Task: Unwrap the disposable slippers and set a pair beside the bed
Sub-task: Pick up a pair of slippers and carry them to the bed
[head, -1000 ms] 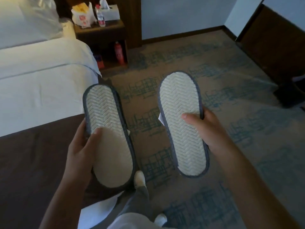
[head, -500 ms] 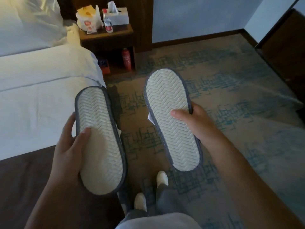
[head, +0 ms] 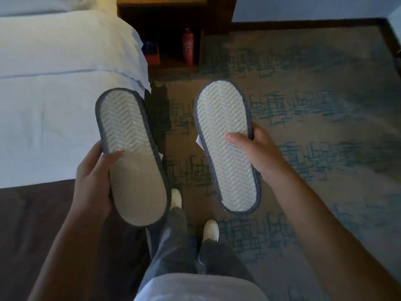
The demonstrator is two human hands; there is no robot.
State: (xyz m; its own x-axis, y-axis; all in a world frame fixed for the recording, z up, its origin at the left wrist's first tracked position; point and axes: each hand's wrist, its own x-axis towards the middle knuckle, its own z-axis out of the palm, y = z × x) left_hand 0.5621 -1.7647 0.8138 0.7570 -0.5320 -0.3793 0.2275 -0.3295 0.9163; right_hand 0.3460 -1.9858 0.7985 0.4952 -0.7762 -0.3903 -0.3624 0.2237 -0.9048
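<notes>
Slippers are held sole-up over the carpet point(head: 303, 131), just right of the bed point(head: 54, 118). One slipper point(head: 128, 135) is gripped at its edge by the left hand point(head: 93, 181), thumb pressed on the sole; the other slipper point(head: 225, 135) is pinched mid-length by the right hand point(head: 258, 153). No wrapping is seen. They are judged light, thin and floppy, so an edge grip at mid-length is best kept.

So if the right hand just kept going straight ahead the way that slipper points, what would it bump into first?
Probably nothing soon: ahead of the right hand and its slipper lies open carpet, then the wall's dark baseboard. Depth is hard to judge.
</notes>
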